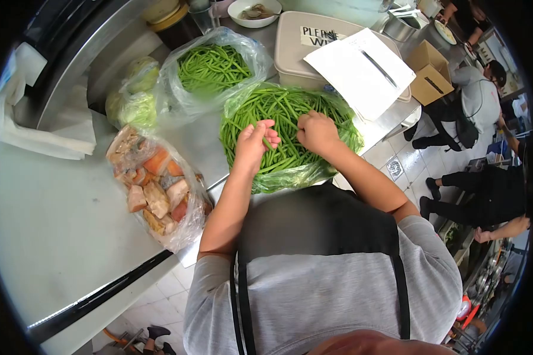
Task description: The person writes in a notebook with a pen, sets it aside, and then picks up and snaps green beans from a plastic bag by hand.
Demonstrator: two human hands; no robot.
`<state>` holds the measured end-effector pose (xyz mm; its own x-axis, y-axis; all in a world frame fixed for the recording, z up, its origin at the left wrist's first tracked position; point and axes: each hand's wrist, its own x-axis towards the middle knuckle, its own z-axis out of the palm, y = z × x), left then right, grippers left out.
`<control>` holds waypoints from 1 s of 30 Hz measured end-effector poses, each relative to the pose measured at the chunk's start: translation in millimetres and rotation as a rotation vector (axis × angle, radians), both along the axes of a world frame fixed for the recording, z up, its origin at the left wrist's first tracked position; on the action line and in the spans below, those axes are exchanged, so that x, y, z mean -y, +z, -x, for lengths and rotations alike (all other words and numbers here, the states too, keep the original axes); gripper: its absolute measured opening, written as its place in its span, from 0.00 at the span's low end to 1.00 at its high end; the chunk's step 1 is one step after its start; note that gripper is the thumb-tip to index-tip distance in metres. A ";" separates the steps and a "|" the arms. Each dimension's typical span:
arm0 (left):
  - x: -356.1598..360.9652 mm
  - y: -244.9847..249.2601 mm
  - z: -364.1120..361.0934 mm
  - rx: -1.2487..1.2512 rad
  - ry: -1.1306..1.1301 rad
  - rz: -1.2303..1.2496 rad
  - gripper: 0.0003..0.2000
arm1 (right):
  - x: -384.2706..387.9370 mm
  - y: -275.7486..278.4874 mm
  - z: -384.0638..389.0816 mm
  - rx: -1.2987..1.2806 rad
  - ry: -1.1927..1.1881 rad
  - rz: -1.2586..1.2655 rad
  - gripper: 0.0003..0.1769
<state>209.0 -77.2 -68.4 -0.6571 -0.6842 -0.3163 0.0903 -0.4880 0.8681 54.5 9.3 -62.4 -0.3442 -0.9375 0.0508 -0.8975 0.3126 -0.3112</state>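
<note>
A large open plastic bag of green beans [284, 112] lies in front of me at the counter's edge. Over its left part is my left hand [256, 142], palm turned partly up and fingers curled, with a green bean [267, 144] showing at the fingers. My right hand [317, 133] is closed, knuckles up, above the right part of the same beans; whatever its fingers pinch is hidden. Behind them, a second clear bag [260, 59] holds more green beans [213, 68].
To the left sit a bag of meat chunks [158, 198] and a bagged pale green vegetable [133, 100]. A lidded container [290, 35] carries paper sheets [361, 74] with a pen [378, 68]. Behind stand a white bowl [254, 12] and a cardboard box [429, 71]. Several people work at right.
</note>
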 end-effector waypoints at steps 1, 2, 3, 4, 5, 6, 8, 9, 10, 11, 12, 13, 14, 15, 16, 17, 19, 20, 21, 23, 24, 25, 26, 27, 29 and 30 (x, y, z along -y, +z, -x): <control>-2.2 2.3 1.9 0.025 -0.005 -0.008 0.14 | -0.3 -2.3 2.3 0.078 -0.031 0.080 0.09; -3.7 4.8 5.3 0.047 -0.011 -0.015 0.15 | 0.0 -2.7 4.6 0.154 -0.062 0.160 0.09; -4.9 7.7 9.3 0.017 0.008 -0.025 0.15 | -0.2 3.3 3.7 0.276 -0.050 0.155 0.08; -7.1 10.5 12.7 -0.012 0.027 -0.036 0.15 | -1.5 11.1 0.5 0.400 -0.038 0.149 0.08; -9.9 11.3 14.9 -0.037 0.044 -0.049 0.15 | -2.8 17.0 -3.5 0.527 -0.029 0.141 0.07; -10.6 8.7 18.2 -0.087 0.033 -0.029 0.14 | -3.5 18.4 -7.2 0.586 0.053 0.172 0.08; -11.4 8.6 23.4 -0.153 0.010 0.102 0.13 | -2.7 14.5 -11.4 0.636 0.118 0.228 0.08; -12.0 10.9 25.7 -0.188 -0.002 0.167 0.13 | -2.6 12.5 -12.1 0.660 0.149 0.256 0.09; -13.3 18.5 27.3 -0.244 0.067 0.126 0.10 | -2.6 11.1 -11.6 0.701 0.143 0.256 0.09; -11.3 19.5 26.5 -0.286 0.100 0.094 0.10 | -4.6 10.5 -10.7 0.684 0.119 0.235 0.09; -6.6 20.5 23.9 -0.329 0.135 0.063 0.09 | -6.7 10.6 -9.0 0.665 0.098 0.214 0.09; -3.0 21.1 21.6 -0.373 0.171 0.034 0.09 | -7.6 11.4 -8.0 0.645 0.078 0.194 0.09; -1.8 21.1 20.2 -0.397 0.154 0.023 0.08 | -7.8 13.7 -8.4 0.615 0.078 0.193 0.09; -3.1 22.2 20.0 -0.408 0.171 0.004 0.08 | -8.6 17.0 -9.4 0.585 0.076 0.192 0.09; -5.6 24.6 20.0 -0.419 0.187 -0.014 0.08 | -9.3 19.5 -10.0 0.555 0.074 0.192 0.09; -7.5 26.9 19.9 -0.429 0.202 -0.033 0.08 | -9.4 20.9 -9.8 0.548 0.073 0.192 0.09; -9.7 31.3 20.1 -0.463 0.222 -0.070 0.08 | -9.8 23.0 -8.7 0.533 0.068 0.193 0.10; -10.4 32.4 20.4 -0.482 0.233 -0.089 0.08 | -10.4 21.3 -8.1 0.595 0.082 0.237 0.10; -10.2 32.1 20.4 -0.521 0.229 -0.139 0.08 | -10.7 17.9 -7.8 0.658 0.097 0.281 0.10; -8.9 30.2 19.9 -0.600 0.223 -0.237 0.08 | -9.1 16.6 -7.0 0.924 0.065 0.404 0.10; -10.2 28.9 19.3 -0.551 0.213 -0.254 0.08 | -6.6 18.5 -6.4 1.127 0.013 0.482 0.10; -13.4 27.4 18.0 -0.501 0.204 -0.272 0.08 | -3.7 20.3 -4.8 1.330 -0.040 0.559 0.10; -16.1 26.8 16.3 -0.452 0.193 -0.290 0.09 | -1.5 21.5 5.0 1.375 0.000 0.592 0.08; -17.2 27.1 14.2 -0.348 0.093 -0.244 0.09 | 0.6 26.7 6.3 1.224 0.025 0.555 0.08; -19.7 28.2 10.7 -0.139 -0.112 -0.154 0.09 | 3.0 38.2 6.9 0.923 0.066 0.480 0.08; -22.2 30.7 11.7 -0.069 -0.118 -0.086 0.09 | 8.6 37.6 7.0 0.545 0.196 0.619 0.08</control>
